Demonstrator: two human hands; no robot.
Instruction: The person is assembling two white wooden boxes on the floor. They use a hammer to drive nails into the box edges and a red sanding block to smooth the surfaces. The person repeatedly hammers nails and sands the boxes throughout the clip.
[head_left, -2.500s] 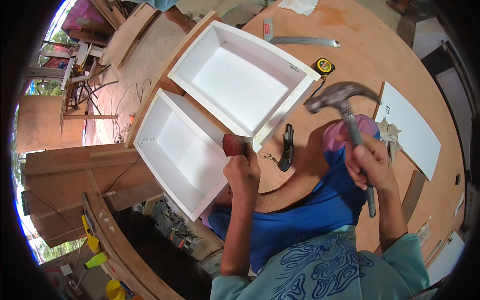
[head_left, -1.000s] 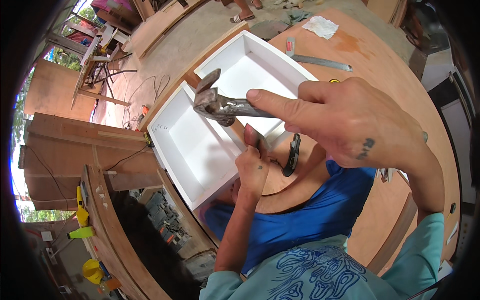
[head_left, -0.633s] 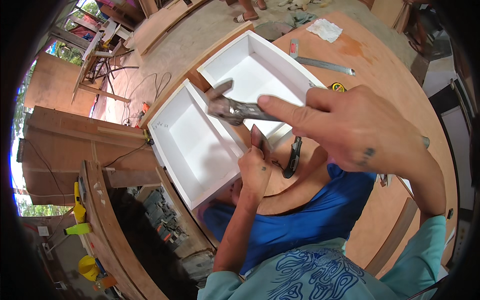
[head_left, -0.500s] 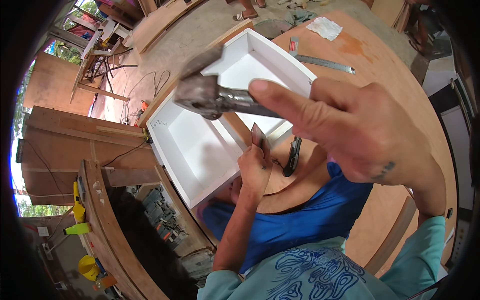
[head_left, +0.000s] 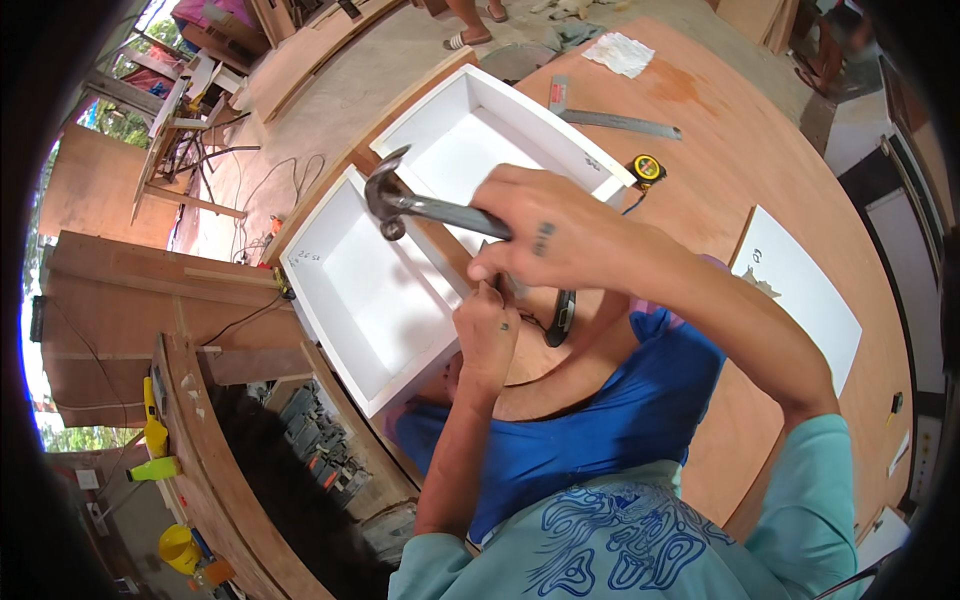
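My right hand (head_left: pixel 545 225) is closed around the handle of a claw hammer (head_left: pixel 440 208), whose metal head hangs over the gap between two white open boxes. Right below it, my left hand (head_left: pixel 487 330) is closed on a flat metal blade, mostly hidden now behind the right hand. The fingers of both hands nearly meet. The left white box (head_left: pixel 370 385) lies beside my left hand; the far white box (head_left: pixel 540 115) lies beyond the hammer. A utility knife (head_left: pixel 562 320) with a dark handle rests just right of my left hand, by my leg.
On the wooden table (head_left: pixel 740 150) lie a metal square (head_left: pixel 625 124), a yellow-and-black tape measure (head_left: pixel 648 168), a crumpled white sheet (head_left: pixel 620 55) and a white panel (head_left: pixel 805 310). A wooden bench (head_left: pixel 225 480) stands at left. Another person's legs (head_left: pixel 470 20) show at the far edge.
The hammer and my right hand have come down and inward, close to my left hand. The tape measure and white panel have come into sight. My left hand keeps its grip.
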